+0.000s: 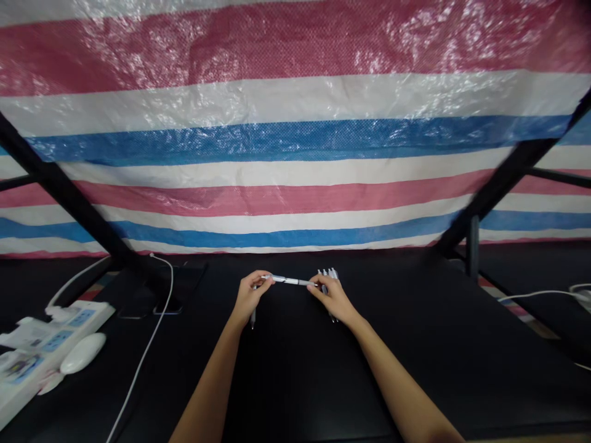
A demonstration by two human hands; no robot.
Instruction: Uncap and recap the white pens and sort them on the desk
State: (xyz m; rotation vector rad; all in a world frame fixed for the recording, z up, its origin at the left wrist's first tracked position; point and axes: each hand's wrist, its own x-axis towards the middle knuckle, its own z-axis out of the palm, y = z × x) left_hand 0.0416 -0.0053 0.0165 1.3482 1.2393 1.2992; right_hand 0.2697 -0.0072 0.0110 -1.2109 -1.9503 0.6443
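Both my hands are raised over the black table (415, 369), holding one thin silver pen (290, 281) level between them. My left hand (249, 296) pinches its left end and also grips a second pen (253, 320) that points down below the palm. My right hand (333, 298) pinches the pen's right end and clutches a bundle of several white pens (329, 272), whose tips stick up above the fingers.
A white power strip (41, 351) with plugs and a white mouse-like object (83, 352) lie at the left. A white cable (148, 344) runs past a dark phone (166, 301). Black frame bars (69, 197) and a striped tarp (295, 154) stand behind. More white cables (545, 295) lie at the right.
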